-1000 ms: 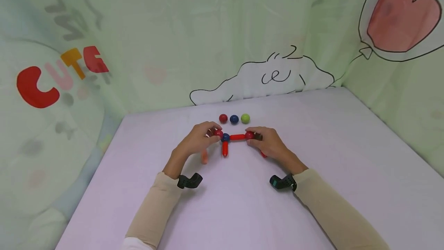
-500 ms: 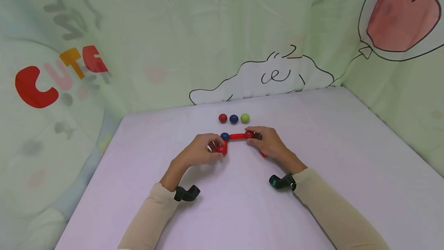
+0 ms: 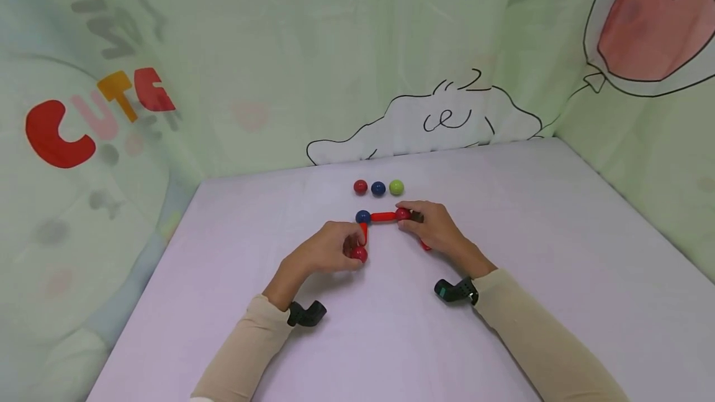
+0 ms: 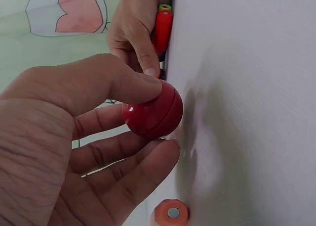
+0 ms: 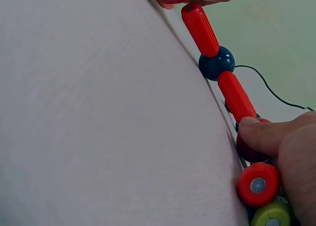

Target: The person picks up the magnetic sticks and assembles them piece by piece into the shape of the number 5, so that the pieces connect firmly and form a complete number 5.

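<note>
My left hand (image 3: 329,247) pinches a glossy red ball (image 4: 155,112) between thumb and fingers. Right at that ball is the near end of a red rod (image 5: 200,29), whose other end meets a blue ball (image 3: 363,216). A second red rod (image 3: 383,216) runs rightward from the blue ball to another red ball (image 3: 402,214). That one is gripped by my right hand (image 3: 434,227), which partly covers it. Beside the right hand, another red rod (image 5: 257,184) and a yellow-green rod (image 5: 272,216) show their round metal-centred ends.
Behind the rods, a loose red ball (image 3: 360,187), blue ball (image 3: 378,188) and lime-green ball (image 3: 396,187) sit in a row on the pale tabletop (image 3: 391,334). An orange rod (image 4: 170,213) stands below the left hand's fingers. A printed curtain (image 3: 251,67) surrounds the table.
My left hand has carried its red ball from the left side of the blue ball down to the near end of the red rod. The right hand stays in place.
</note>
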{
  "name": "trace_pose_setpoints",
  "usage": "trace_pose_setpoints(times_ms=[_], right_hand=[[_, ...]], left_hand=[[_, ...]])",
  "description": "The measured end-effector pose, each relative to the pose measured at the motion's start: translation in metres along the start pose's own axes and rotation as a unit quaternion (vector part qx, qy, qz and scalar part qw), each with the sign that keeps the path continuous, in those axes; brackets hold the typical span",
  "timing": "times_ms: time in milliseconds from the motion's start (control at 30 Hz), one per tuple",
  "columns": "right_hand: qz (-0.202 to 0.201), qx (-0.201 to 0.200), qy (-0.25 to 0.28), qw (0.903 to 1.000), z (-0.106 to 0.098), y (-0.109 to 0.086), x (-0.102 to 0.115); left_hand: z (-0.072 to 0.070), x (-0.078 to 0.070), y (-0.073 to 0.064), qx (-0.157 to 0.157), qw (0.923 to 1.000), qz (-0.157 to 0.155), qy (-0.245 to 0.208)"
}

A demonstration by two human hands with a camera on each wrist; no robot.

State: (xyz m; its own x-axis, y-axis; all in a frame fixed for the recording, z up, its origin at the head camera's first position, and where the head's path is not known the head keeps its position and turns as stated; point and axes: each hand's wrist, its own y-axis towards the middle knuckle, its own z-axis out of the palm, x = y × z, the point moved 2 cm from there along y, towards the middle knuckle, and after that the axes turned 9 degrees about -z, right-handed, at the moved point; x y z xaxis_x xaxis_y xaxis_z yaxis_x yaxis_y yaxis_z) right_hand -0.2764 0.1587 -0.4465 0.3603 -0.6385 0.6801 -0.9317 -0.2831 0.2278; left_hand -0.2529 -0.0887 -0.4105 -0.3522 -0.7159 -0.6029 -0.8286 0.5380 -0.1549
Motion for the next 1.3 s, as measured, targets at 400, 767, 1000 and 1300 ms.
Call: trace_pose_setpoints(times_ms=[400,767,1000,1300], right_hand=[[0.000,0.005,-0.001,1.0000,0.000,0.000,0.001],[0.005,0.018,-0.011,0.9998,0.000,0.001,0.002],[0.011,0.025,-0.003,0.9996,0.001,0.003,0.001],[0.001,0.030,0.003,0.9996,0.001,0.003,0.000]], left_hand=[[0.002,0.003,0.003,-0.016,0.9994,-0.022,0.021],[0.004,0.003,0.004,-0.017,0.9982,0.000,0.058],[0.006,0.007,0.006,-0.034,0.9965,0.002,0.076],[0.009,0.013,0.008,-0.048,0.9966,-0.010,0.066]])
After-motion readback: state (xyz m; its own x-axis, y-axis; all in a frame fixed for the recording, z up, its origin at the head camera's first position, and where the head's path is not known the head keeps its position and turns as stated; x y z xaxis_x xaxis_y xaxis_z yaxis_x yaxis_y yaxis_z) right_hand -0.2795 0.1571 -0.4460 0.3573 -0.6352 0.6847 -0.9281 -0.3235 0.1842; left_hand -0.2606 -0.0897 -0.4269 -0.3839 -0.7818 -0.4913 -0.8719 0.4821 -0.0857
